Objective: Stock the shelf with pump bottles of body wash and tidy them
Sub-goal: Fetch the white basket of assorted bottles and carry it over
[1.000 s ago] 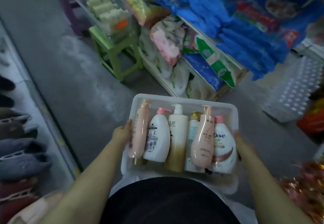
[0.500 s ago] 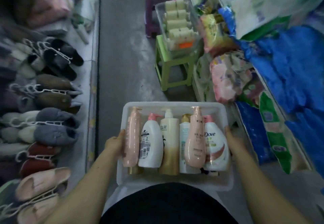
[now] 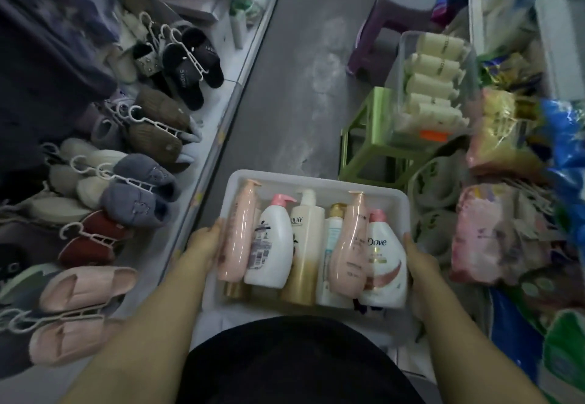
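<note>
At waist height, against the dark shirt [image 3: 300,359], a white tray [image 3: 316,179] is carried level. The left hand [image 3: 202,245] clasps its left wall, thumb over the rim; the right hand [image 3: 418,264] clasps the right wall the same way. Neither grip has changed over the last second.

Six bottles lie flat in the tray, pumps pointing away from the person, in the same order as before: pink bottle [image 3: 237,239], white bottle [image 3: 272,255], Olay bottle [image 3: 305,245], gold-capped bottle [image 3: 332,245], second pink bottle [image 3: 349,251] lying partly over its neighbours, and Dove bottle [image 3: 384,264] by the right wall. None has shifted.

What has changed is the surroundings. A second ago the blue packs [image 3: 566,150] filled the upper right and only a strip of footwear showed at the left edge. Now slippers [image 3: 139,194] on white hangers fill the left side, the grey floor [image 3: 285,87] runs straight ahead, and the blue packs are at the far right edge. The green stool [image 3: 373,137], earlier up left of the tray, now stands just beyond its far right corner, a clear bin [image 3: 433,87] on it. A purple stool [image 3: 395,17] stands farther along.
</note>
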Demonstrator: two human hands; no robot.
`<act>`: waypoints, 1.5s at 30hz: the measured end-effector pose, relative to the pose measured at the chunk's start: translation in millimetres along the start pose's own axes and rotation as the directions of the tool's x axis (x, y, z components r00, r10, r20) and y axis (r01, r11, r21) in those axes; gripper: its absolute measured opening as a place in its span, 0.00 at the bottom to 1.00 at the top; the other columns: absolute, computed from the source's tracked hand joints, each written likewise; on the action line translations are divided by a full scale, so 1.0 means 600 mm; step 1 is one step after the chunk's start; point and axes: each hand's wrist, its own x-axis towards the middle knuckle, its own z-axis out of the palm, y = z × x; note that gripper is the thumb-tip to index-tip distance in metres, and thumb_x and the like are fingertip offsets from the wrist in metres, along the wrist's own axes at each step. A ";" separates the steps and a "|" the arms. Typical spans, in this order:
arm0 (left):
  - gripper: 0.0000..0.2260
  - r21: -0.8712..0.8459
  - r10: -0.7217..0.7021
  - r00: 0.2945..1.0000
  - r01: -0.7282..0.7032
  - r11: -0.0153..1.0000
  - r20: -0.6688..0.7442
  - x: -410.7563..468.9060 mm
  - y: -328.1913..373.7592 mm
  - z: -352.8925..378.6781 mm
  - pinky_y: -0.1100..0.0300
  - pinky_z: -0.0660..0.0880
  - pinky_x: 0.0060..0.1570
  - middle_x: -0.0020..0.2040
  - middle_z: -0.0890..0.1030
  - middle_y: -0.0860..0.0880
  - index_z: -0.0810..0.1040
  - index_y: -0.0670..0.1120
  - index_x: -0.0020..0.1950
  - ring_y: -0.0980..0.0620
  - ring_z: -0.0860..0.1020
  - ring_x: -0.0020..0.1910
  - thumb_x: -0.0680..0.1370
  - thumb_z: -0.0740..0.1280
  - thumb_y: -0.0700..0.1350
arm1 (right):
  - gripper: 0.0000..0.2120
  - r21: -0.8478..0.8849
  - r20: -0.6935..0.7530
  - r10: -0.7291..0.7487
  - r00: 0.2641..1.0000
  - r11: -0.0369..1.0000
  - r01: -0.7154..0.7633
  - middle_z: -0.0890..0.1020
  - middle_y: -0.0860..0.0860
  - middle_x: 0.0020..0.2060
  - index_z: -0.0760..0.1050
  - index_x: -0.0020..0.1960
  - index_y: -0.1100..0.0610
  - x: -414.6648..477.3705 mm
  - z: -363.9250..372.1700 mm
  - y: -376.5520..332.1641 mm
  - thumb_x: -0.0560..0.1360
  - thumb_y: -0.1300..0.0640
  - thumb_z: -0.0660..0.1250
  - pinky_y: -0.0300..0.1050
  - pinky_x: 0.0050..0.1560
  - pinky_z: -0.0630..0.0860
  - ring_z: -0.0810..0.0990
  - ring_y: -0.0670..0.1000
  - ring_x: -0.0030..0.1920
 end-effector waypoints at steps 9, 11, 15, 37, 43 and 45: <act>0.25 -0.042 0.050 0.998 -0.051 0.998 -0.023 0.111 0.181 -0.029 0.54 0.76 0.46 0.55 0.82 0.43 0.76 0.41 0.64 0.45 0.79 0.48 0.77 0.66 0.59 | 0.33 -0.120 -0.009 -0.162 0.987 0.980 0.160 0.78 0.64 0.56 0.72 0.65 0.70 -0.018 0.078 -0.218 0.80 0.40 0.60 0.48 0.49 0.69 0.76 0.61 0.51; 0.27 -0.026 0.019 0.999 -0.020 0.999 -0.027 0.140 0.208 -0.027 0.50 0.79 0.49 0.53 0.82 0.42 0.78 0.42 0.60 0.42 0.80 0.48 0.75 0.66 0.65 | 0.32 -0.112 -0.002 -0.172 0.985 0.979 0.171 0.79 0.63 0.52 0.73 0.64 0.69 -0.002 0.094 -0.259 0.79 0.40 0.61 0.48 0.48 0.70 0.75 0.58 0.46; 0.32 -0.027 -0.032 0.999 0.031 0.999 -0.041 0.221 0.244 -0.008 0.45 0.79 0.53 0.50 0.83 0.43 0.80 0.44 0.57 0.42 0.81 0.48 0.70 0.66 0.70 | 0.31 -0.135 0.019 -0.142 0.990 0.980 0.143 0.78 0.57 0.41 0.75 0.58 0.64 0.045 0.128 -0.329 0.77 0.35 0.61 0.53 0.54 0.76 0.77 0.59 0.44; 0.32 -0.046 -0.024 0.984 0.016 0.999 -0.176 0.443 0.686 0.151 0.43 0.77 0.59 0.56 0.82 0.40 0.78 0.38 0.61 0.40 0.80 0.54 0.71 0.67 0.65 | 0.36 -0.204 0.128 -0.110 0.986 0.970 0.134 0.81 0.62 0.54 0.74 0.63 0.65 0.307 0.258 -0.873 0.75 0.33 0.61 0.56 0.57 0.78 0.80 0.61 0.48; 0.30 0.011 0.113 0.990 -0.112 0.994 -0.089 0.534 0.885 0.180 0.46 0.77 0.58 0.53 0.82 0.40 0.80 0.38 0.56 0.41 0.81 0.52 0.72 0.67 0.65 | 0.31 -0.165 0.028 -0.101 0.994 0.981 0.104 0.77 0.62 0.53 0.71 0.64 0.64 0.308 0.292 -0.988 0.79 0.37 0.58 0.53 0.54 0.76 0.78 0.61 0.48; 0.36 0.019 0.135 0.988 -0.134 0.991 -0.081 0.578 0.928 0.190 0.46 0.78 0.57 0.52 0.83 0.40 0.80 0.38 0.55 0.41 0.81 0.51 0.67 0.66 0.70 | 0.33 -0.148 0.002 -0.097 0.995 0.984 0.096 0.79 0.63 0.56 0.71 0.66 0.67 0.316 0.296 -1.021 0.80 0.38 0.57 0.56 0.57 0.76 0.79 0.63 0.52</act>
